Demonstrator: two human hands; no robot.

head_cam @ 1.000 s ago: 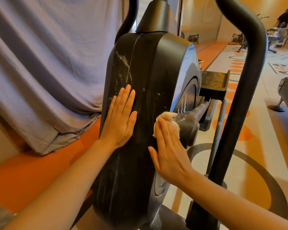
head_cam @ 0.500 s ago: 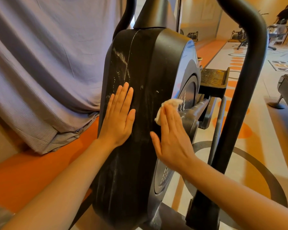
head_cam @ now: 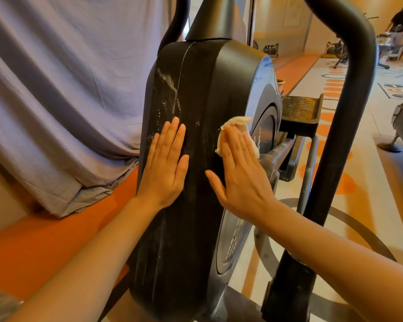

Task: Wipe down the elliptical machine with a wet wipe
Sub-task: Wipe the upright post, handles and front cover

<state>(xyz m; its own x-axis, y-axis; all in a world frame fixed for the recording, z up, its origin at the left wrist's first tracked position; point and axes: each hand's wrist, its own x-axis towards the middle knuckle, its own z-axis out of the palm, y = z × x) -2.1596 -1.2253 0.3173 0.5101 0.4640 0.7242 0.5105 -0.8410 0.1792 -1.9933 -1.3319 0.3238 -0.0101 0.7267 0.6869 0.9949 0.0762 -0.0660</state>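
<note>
Dusty black elliptical machine (head_cam: 196,159) upright, crumpled white wet wipe (head_cam: 237,126) against its housing.

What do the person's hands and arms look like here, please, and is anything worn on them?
Both forearms are bare, with no sleeves in view. The left hand and right hand wear no gloves, and no rings, watch or bracelet show. The fingernails look short and unpainted.
</note>
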